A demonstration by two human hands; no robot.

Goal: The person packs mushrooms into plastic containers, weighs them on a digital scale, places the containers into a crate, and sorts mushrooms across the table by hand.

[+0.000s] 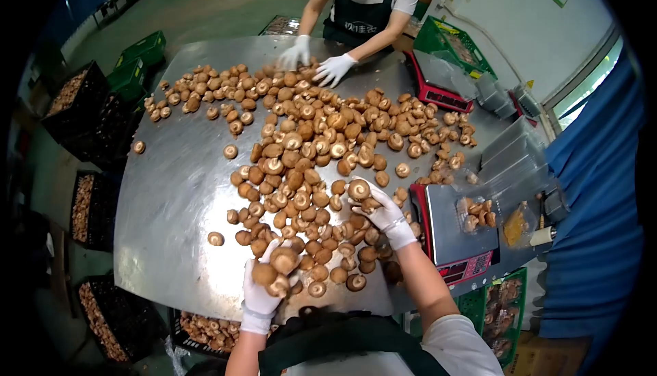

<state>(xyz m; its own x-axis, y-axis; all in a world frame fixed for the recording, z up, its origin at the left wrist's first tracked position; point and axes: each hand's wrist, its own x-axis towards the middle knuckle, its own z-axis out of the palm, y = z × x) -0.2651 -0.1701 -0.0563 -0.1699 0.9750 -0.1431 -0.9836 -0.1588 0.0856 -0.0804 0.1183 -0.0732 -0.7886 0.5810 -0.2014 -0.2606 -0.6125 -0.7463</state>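
My left hand [257,297], in a white glove, is closed around several brown shiitake mushrooms [283,260] at the near edge of the pile. In my gloved right hand [389,218] are more shiitake mushrooms [358,190], one with its pale stem side facing up; the fingers curl around them. Between and beyond both hands spreads a large heap of loose shiitake mushrooms [293,140] on the metal table [171,218]. Some lie stem up, others cap up.
Across the table, a co-worker's gloved hands [334,69] touch the heap. At right stand a red-framed scale [452,229] bearing a plastic tray of mushrooms [477,214], a second scale [438,95] and stacked clear containers [513,157]. Black crates [85,208] line the left.
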